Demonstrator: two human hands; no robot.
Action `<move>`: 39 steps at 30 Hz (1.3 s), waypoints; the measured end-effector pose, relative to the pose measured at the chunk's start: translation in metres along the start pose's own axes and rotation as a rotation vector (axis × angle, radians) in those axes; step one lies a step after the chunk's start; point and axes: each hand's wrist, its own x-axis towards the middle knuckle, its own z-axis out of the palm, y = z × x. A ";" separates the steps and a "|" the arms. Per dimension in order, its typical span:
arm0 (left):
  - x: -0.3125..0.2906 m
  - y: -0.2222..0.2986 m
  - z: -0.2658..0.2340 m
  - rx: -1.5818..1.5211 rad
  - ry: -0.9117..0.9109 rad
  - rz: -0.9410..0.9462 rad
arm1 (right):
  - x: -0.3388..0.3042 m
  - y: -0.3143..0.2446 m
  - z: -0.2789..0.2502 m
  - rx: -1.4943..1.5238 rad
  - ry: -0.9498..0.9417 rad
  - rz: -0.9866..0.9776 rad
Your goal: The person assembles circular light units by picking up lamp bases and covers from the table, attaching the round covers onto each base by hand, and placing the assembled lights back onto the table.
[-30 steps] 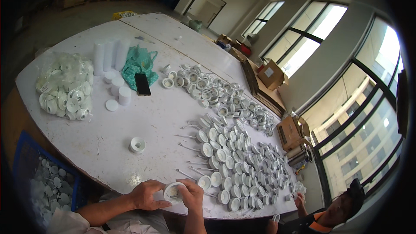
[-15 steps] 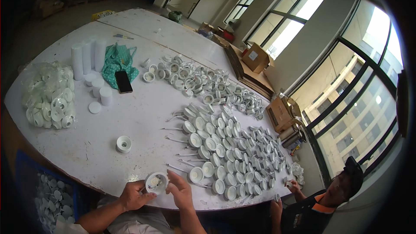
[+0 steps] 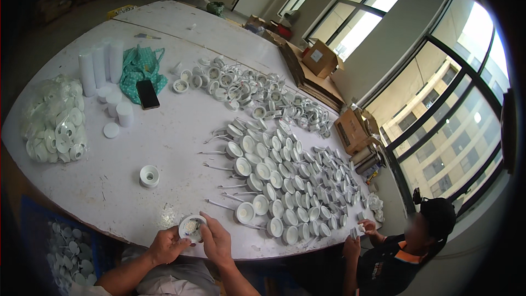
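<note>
Between my two hands, over the table's near edge, is a round white downlight housing point(image 3: 192, 228) with a pale LED board inside it. My left hand point(image 3: 167, 245) grips its left side, thumb near the lower rim. My right hand point(image 3: 216, 239) closes on the right side of the rim with thumb and fingers. On the table beyond sits a white ring-shaped housing point(image 3: 149, 176), apart from my hands. Rows of white downlights point(image 3: 276, 186) with trailing leads lie to my right. What my fingers do behind the housing is hidden.
A bag of white rings point(image 3: 55, 126) and stacks of white discs point(image 3: 111, 130) are at the left. A phone point(image 3: 147, 95) lies by a green cloth point(image 3: 131, 83). More housings point(image 3: 257, 90) are heaped farther back. A co-worker point(image 3: 402, 246) sits right; a blue crate point(image 3: 33, 225) stands lower left.
My right hand has come from spread fingers beside the housing to gripping its rim. The housing has shifted slightly left in view. The co-worker's hands have come together.
</note>
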 end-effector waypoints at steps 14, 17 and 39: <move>0.001 -0.015 -0.017 -0.351 0.041 -0.325 | 0.008 0.000 0.012 -0.219 -0.082 -0.209; 0.009 -0.008 -0.018 -0.330 0.020 -0.413 | 0.013 -0.008 0.010 -0.221 -0.025 0.023; -0.045 -0.025 -0.098 -0.360 0.393 -0.163 | 0.140 0.047 0.104 -0.673 -0.313 -0.445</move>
